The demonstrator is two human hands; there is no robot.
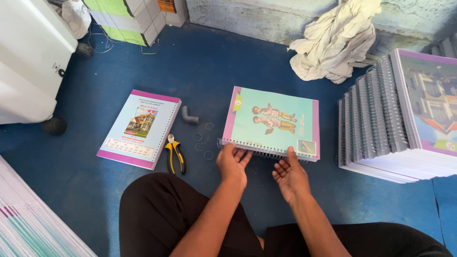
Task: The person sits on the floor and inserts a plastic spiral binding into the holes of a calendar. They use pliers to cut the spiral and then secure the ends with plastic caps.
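Black-trousered knees fill the bottom of the view, and from between them both bare forearms reach forward to a turquoise-covered booklet with a purple border and two cartoon children on its front (273,123), lying flat on the blue floor (209,76) directly ahead. Along its near edge runs a silver wire spiral binding (266,153). At the spiral's left end the left hand (232,164) has its fingertips curled onto the coil, pinching or pressing it rather than gripping the whole book. The right hand (290,177) is open, palm tilted inward and fingers spread, touching the coil near the booklet's right corner and grasping nothing. Judging from this, the step in hand looks like seating or working the wire through the punched edge; the next move would call for steadying the cover with the open hand while the left feeds or closes the coil evenly. Just left of the booklet lie a few small loose wire rings (203,140), a short grey elbow-shaped piece (189,115) and yellow-handled pliers (175,154), then a second booklet with a pale blue and purple cover showing a house (139,127). At the right stands a tall stack of bound spiral booklets (395,119), and a crumpled pale cloth (335,40) rests against the wall.
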